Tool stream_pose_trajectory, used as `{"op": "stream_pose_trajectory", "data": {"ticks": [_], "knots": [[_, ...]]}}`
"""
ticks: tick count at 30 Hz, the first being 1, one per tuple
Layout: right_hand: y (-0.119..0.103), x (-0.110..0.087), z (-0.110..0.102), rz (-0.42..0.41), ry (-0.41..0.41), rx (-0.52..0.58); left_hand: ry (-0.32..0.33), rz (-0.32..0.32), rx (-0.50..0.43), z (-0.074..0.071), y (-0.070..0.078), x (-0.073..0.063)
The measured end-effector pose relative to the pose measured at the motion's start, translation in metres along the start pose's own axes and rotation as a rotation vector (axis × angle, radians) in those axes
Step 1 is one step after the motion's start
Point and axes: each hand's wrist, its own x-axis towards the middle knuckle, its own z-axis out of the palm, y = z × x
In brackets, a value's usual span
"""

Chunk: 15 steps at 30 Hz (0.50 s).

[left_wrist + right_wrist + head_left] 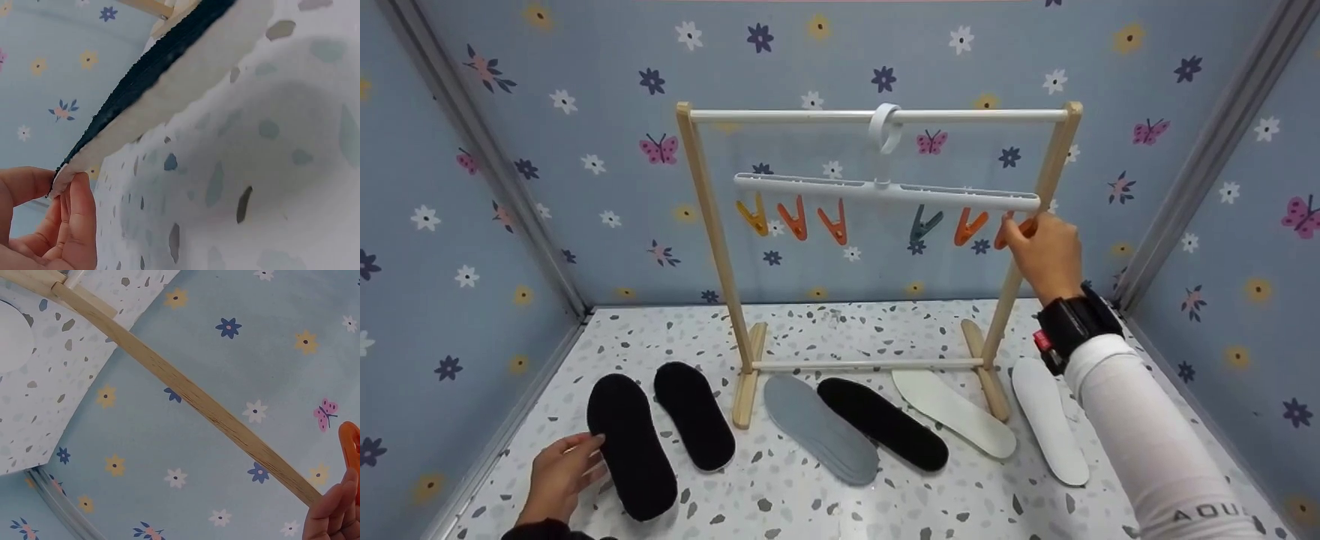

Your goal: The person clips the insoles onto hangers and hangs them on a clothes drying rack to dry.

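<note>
My left hand (561, 474) pinches the left edge of a black insole (631, 450), thumb on top. In the left wrist view the insole (163, 70) shows a pale underside and is tilted up off the table. My right hand (1048, 255) holds an orange clothespin (1003, 234) at the right end of a white hanger (960, 196); the fingers partly hide this clothespin. In the right wrist view only part of the orange clothespin (347, 439) shows beside the fingers. The hanger hangs, slightly tilted, from the rack's white top bar (780, 116).
Beneath the hanger hang a yellow clothespin (753, 216), a dark green clothespin (924, 223) and several orange ones. On the speckled table (780, 510) lie another black insole (694, 416), a grey insole (821, 431) and several more. The rack's wooden legs (744, 397) stand among them.
</note>
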Motion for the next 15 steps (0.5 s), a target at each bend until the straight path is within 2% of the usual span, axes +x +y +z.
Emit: {"op": "stream_pose_trajectory", "data": {"ticks": [8,15], "knots": [[0.0,0.0,0.001,-0.005,0.008,-0.002,0.02,0.012,0.063,0.016,0.011,-0.008],[-0.001,-0.002,0.002,0.007,0.001,0.016,-0.051,0.043,0.067,0.029,0.019,-0.019]]}}
